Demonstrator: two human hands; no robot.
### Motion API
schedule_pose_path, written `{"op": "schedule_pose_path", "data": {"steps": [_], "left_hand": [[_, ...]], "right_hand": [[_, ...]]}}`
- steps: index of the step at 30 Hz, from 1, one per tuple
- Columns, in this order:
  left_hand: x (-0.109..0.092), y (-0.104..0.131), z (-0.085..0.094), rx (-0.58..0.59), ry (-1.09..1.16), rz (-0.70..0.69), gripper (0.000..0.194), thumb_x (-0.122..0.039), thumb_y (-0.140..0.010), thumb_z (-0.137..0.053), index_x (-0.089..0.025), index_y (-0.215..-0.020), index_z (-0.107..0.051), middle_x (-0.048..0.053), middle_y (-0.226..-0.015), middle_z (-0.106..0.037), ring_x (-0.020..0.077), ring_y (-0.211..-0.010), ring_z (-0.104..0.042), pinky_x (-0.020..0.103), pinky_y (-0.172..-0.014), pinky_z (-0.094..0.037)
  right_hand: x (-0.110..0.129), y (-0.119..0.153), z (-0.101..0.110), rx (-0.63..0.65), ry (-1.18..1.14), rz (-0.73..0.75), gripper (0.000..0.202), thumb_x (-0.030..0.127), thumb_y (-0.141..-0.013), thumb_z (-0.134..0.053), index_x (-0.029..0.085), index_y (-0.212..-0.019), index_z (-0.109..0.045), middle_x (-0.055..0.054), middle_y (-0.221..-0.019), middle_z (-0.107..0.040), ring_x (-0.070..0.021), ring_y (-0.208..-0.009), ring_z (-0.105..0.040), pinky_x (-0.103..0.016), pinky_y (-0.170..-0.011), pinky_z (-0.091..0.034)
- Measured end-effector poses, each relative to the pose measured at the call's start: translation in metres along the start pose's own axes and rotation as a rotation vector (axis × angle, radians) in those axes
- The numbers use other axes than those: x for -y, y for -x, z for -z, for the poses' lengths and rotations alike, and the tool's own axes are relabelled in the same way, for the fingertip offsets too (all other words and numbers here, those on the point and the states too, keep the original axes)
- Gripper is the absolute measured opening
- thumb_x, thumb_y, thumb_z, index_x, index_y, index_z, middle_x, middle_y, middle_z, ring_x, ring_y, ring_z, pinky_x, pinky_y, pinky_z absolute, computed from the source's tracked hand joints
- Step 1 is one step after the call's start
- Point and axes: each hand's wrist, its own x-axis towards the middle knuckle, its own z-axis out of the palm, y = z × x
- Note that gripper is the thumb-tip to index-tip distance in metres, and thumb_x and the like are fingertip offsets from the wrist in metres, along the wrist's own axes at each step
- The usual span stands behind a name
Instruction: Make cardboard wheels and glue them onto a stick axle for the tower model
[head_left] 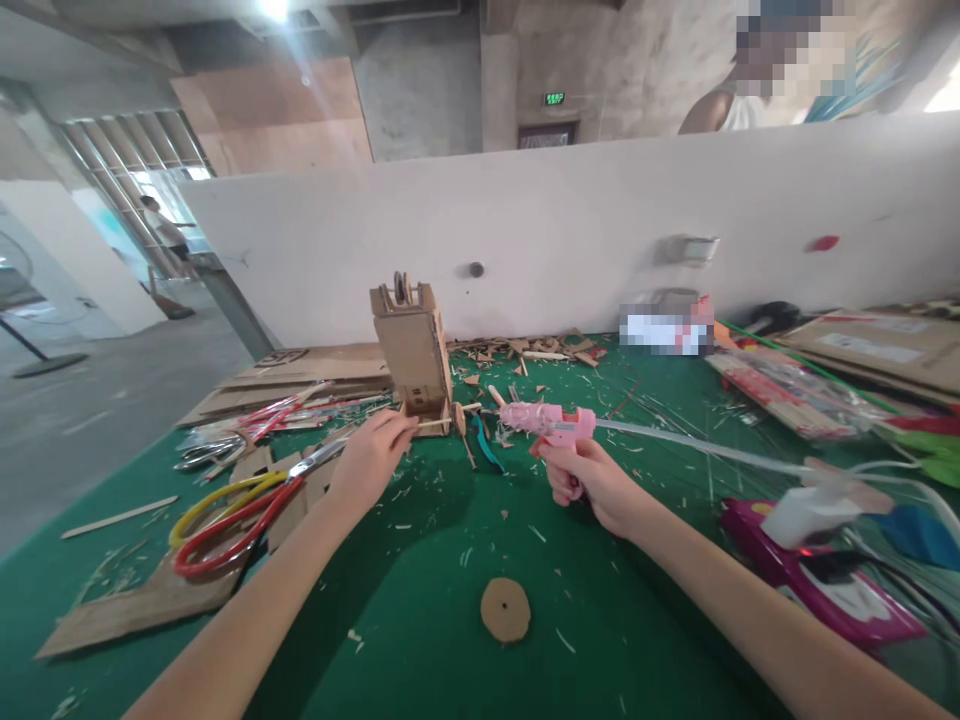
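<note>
My right hand (592,475) is wrapped round the grip of a pink hot glue gun (555,424), its nozzle pointing left. A long clear glue stick (697,442) trails from the gun's back. My left hand (379,450) pinches a thin wooden stick (431,424) at the base of an upright cardboard tower (411,350). Small discs (402,289) sit on top of the tower. By its lower right side stands a small cardboard wheel (460,420), close to the nozzle. A round cardboard disc (505,610) with a centre hole lies flat nearer me.
Scissors (232,520) with red and yellow handles lie on cardboard pieces at left. A teal-handled tool (487,445) lies behind the nozzle. Scraps litter the green table (420,620). A magenta power strip (862,600) with cables is at right. A white partition (360,230) stands behind; people are beyond.
</note>
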Motion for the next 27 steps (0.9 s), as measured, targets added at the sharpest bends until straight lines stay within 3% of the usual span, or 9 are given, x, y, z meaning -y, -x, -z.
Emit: {"op": "schedule_pose_path", "data": {"steps": [10,27], "left_hand": [[-0.0013,0.0005,-0.0018,0.023,0.023,-0.025,0.017,-0.025,-0.093,-0.051,-0.016,-0.096,-0.066,0.008,-0.092,-0.066,0.0185,-0.085,-0.064,0.033,-0.078,-0.051],[-0.0043,0.0002,-0.0016,0.026,0.042,-0.041,0.019,-0.028,-0.094,-0.049,-0.018,-0.095,-0.065,0.008,-0.093,-0.067,0.0196,-0.086,-0.064,0.034,-0.077,-0.052]], "right_hand": [[-0.0082,-0.0016,-0.0032,0.113,0.081,0.002,0.042,0.053,-0.074,-0.070,0.020,-0.070,-0.045,0.010,-0.046,-0.038,-0.0056,-0.042,-0.029,-0.023,-0.043,-0.029],[-0.0090,0.0006,-0.0036,0.125,0.195,0.039,0.045,0.060,-0.077,-0.064,0.021,-0.071,-0.043,0.009,-0.049,-0.038,-0.0071,-0.045,-0.031,-0.025,-0.046,-0.032]]}}
